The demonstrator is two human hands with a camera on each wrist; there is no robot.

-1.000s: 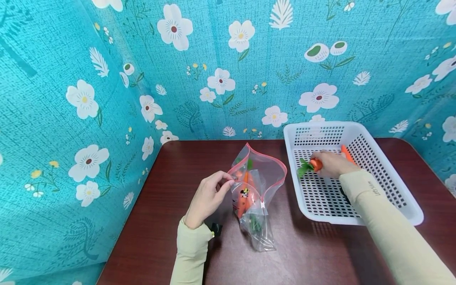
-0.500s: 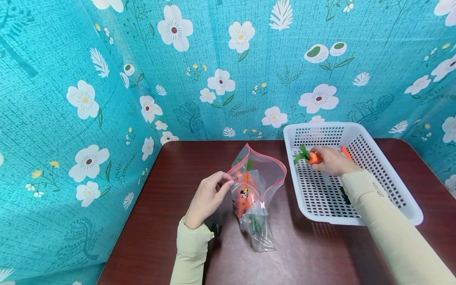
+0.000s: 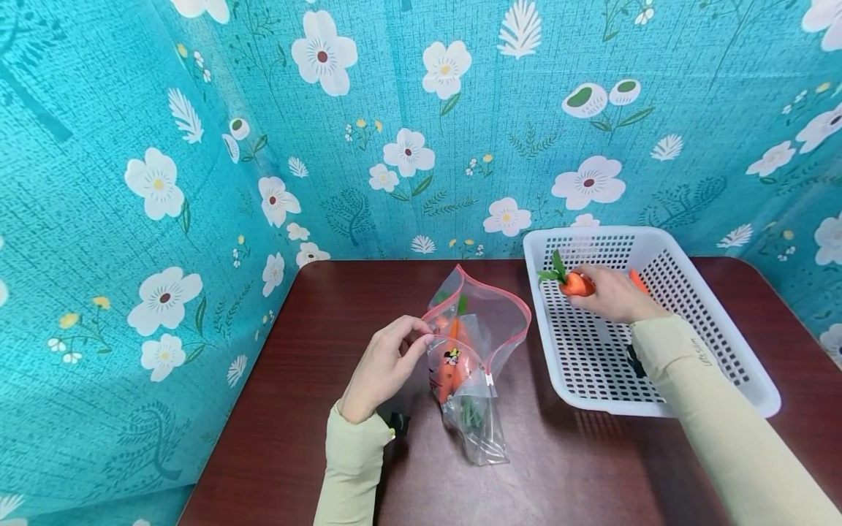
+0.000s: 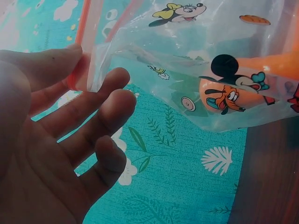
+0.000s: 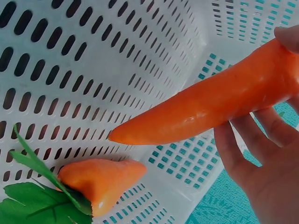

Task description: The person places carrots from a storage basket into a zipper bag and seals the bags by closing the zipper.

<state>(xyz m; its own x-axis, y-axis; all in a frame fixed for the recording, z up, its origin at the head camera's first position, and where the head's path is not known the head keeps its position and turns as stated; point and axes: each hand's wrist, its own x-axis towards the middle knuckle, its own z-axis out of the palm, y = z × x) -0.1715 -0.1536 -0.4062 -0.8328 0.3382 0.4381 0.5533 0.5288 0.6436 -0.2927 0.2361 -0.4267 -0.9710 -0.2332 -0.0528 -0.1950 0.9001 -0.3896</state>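
Observation:
My left hand pinches the red-edged rim of a clear zip bag printed with cartoon figures. The bag's mouth gapes, and orange carrots with green tops show through its plastic. In the left wrist view the thumb presses the rim against the forefinger, the other fingers standing apart from it. Over the white basket, my right hand grips a carrot near its thick, leafy end, tip pointing back toward the wrist. Another carrot, with green leaves, lies inside the basket against its wall.
The dark brown table carries the bag at centre and the basket on the right. A blue flowered cloth hangs behind and to the left. The basket's raised wall stands between the right hand and the bag.
My right hand has raised the carrot a little and shifted it toward the basket's far left, its leaves swinging upward. The left hand keeps its pinch on the bag rim.

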